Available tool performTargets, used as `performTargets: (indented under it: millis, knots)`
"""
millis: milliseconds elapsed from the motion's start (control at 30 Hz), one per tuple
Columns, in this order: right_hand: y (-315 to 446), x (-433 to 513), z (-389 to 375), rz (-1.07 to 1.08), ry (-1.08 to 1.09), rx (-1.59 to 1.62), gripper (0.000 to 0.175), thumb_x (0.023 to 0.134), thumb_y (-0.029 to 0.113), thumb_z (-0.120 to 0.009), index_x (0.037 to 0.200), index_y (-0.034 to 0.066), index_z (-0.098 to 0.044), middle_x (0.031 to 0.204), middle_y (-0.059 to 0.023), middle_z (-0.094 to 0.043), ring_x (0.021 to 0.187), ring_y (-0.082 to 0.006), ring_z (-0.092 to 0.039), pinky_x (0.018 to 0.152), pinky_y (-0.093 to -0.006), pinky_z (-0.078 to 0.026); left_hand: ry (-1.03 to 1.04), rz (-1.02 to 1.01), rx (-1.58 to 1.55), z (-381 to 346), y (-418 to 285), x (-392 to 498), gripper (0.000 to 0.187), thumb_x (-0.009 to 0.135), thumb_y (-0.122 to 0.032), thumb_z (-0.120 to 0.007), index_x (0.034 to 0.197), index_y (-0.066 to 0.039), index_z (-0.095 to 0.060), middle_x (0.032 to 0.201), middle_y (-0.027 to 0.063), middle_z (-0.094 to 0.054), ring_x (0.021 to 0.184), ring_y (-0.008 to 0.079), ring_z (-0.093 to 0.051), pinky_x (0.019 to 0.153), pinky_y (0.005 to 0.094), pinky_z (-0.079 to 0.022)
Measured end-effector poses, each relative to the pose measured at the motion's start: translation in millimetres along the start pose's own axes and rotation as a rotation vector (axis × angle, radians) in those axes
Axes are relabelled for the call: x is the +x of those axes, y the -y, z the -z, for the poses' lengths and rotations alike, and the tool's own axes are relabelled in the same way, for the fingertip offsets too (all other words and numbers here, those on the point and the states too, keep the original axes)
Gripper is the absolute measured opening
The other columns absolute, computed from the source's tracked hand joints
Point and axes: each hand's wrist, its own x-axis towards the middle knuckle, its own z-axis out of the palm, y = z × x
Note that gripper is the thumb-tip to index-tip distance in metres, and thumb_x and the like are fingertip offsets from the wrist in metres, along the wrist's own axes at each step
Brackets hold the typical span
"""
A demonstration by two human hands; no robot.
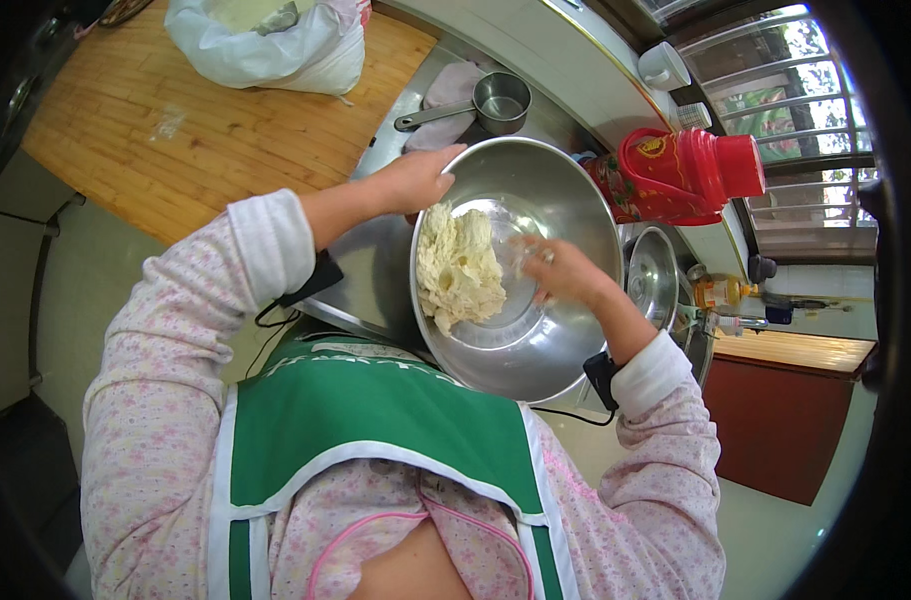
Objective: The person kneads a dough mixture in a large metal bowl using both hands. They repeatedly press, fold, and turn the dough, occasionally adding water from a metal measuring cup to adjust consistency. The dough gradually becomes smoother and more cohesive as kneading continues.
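A large stainless steel bowl stands on the metal counter before me. Rough, pale dough lies in its left part. My left hand grips the rim at the upper left, thumb on the inner side. Over the bowl's inside, to the right of the dough, is my right hand; it is blurred, its fingers are spread and bits of dough cling to them. It holds nothing that I can make out. A dark band with a cable is on my right wrist.
A wooden board at the left bears an open white sack. Behind the bowl, a metal saucepan rests by a cloth. A red thermos flask and a smaller metal bowl are close on the right.
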Motion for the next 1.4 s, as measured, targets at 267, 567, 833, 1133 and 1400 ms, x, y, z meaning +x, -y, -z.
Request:
performTargets:
  millis: [267,567,833,1133,1400]
  knots:
    - [5,101,-2,-0.114,-0.126,0.234,0.056,0.076,0.044,-0.060,0.123,0.0155,-0.050,0.085,-0.0056,-0.057,0.054,-0.0126,-0.049,0.047,-0.0274,-0.041,-0.128,-0.074,0.386,-14,4,43,0.039,0.088,-0.018,-0.043,0.126,-0.011,-0.043,0.108,0.0184,-0.058,0.096,0.0358,-0.056,0.083,0.0429,-0.044]
    - [25,83,-35,0.373,-0.099,-0.368,0.048,0.066,0.031,-0.068,0.107,0.0093,-0.056,0.094,-0.0136,-0.060,0.090,-0.0257,-0.058,0.074,-0.0354,-0.047,-0.215,-0.096,0.384,-17,3,40,0.036,0.087,-0.018,-0.044,0.122,-0.010,-0.047,0.100,0.0186,-0.061,0.091,0.0367,-0.057,0.079,0.0436,-0.044]
    - [-5,21,-95,0.273,-0.258,-0.595,0.038,0.069,0.024,-0.068,0.100,0.0095,-0.052,0.084,-0.0156,-0.061,0.076,-0.0339,-0.061,0.066,-0.0435,-0.049,-0.240,-0.154,0.311,-20,10,43,0.033,0.087,-0.020,-0.045,0.120,-0.015,-0.048,0.092,0.0180,-0.063,0.085,0.0377,-0.059,0.075,0.0466,-0.046]
    - [21,69,-90,-0.002,-0.200,-0.610,0.022,0.064,0.015,-0.061,0.082,0.0018,-0.062,0.084,-0.0175,-0.064,0.080,-0.0330,-0.062,0.071,-0.0416,-0.049,-0.233,-0.141,0.196,-20,4,31,0.032,0.086,-0.015,-0.047,0.117,-0.007,-0.050,0.075,0.0209,-0.061,0.072,0.0391,-0.058,0.065,0.0458,-0.045]
    - [23,101,-70,-0.044,-0.194,-0.549,0.030,0.064,0.019,-0.063,0.088,0.0011,-0.061,0.089,-0.0175,-0.064,0.085,-0.0319,-0.062,0.074,-0.0380,-0.049,-0.227,-0.110,0.177,-18,1,30,0.034,0.086,-0.015,-0.046,0.119,-0.008,-0.049,0.070,0.0210,-0.059,0.067,0.0395,-0.057,0.062,0.0467,-0.044]
